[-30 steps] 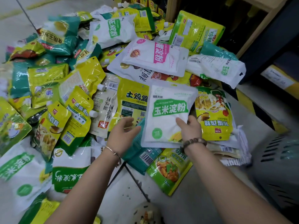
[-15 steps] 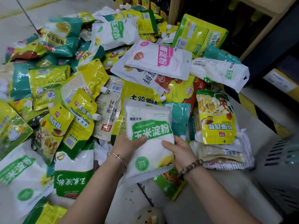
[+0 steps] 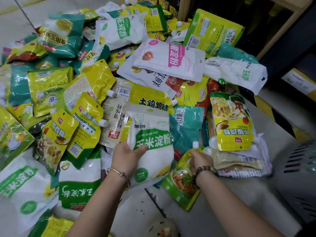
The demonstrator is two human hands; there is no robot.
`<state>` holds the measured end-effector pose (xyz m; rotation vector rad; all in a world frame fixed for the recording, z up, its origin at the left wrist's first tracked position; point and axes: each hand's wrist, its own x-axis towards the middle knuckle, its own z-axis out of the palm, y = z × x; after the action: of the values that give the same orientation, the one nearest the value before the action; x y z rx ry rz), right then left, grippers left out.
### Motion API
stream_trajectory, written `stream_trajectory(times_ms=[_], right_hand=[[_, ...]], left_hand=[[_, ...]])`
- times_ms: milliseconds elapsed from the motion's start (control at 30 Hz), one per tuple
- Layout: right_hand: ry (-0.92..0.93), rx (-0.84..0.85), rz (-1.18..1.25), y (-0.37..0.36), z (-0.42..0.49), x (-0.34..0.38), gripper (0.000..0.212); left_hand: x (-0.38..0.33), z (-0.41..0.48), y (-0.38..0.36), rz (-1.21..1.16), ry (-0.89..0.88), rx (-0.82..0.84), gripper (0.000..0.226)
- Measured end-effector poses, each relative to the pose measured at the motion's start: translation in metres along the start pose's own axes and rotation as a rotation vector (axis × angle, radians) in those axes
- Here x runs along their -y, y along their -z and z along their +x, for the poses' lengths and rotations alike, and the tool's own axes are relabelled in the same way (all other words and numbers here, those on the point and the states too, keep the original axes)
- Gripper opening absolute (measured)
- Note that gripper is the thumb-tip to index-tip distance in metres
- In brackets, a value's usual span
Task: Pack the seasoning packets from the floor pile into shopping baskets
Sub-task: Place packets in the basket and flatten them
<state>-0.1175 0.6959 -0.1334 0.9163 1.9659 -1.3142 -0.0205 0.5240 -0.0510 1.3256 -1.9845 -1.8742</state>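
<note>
At the right edge of the floor stands a grey slotted basket [image 3: 301, 177], its inside out of view. Beside it, the pile of packets [image 3: 68, 82] spreads across the floor. The left grip [image 3: 126, 158] clasps a white corn-starch packet [image 3: 152, 151], held upright over the pile's near edge. The right grip [image 3: 200, 159] curls its fingers on the top of a green spouted pouch [image 3: 183, 185] lying on the floor, near a yellow chicken-essence pouch [image 3: 230, 120].
</note>
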Motion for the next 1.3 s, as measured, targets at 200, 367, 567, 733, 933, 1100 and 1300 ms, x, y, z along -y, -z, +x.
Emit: stream_trajectory(times_ms=[200,367,567,733,933,1100,1300], right_hand=[[0.138,0.044,-0.296,-0.018,-0.027,0.003,0.042],[-0.170,0.163,-0.115,-0.043,-0.033,-0.004,0.040],[-0.228,0.280,0.016,-0.053,-0.021,-0.003,0.039],[-0.242,0.224,-0.040,-0.040,-0.023,0.003,0.065],[-0.005,0.235,0.105,-0.034,-0.040,-0.008,0.029],[0.393,0.164,-0.050,-0.017,-0.051,0.022,0.020],[0.622,0.068,-0.135,0.018,-0.053,0.056,0.020]], left_hand=[[0.000,-0.001,0.003,-0.051,0.038,-0.019,0.019],[0.000,-0.001,0.003,-0.081,0.053,-0.021,0.018],[-0.005,-0.002,0.005,-0.130,0.055,0.015,0.019],[-0.007,-0.002,0.004,-0.193,0.096,0.021,0.019],[-0.010,-0.005,0.001,-0.223,0.122,0.032,0.018],[-0.017,-0.009,-0.002,-0.291,0.115,0.027,0.017],[-0.047,-0.013,-0.013,-0.210,0.002,0.068,0.011]])
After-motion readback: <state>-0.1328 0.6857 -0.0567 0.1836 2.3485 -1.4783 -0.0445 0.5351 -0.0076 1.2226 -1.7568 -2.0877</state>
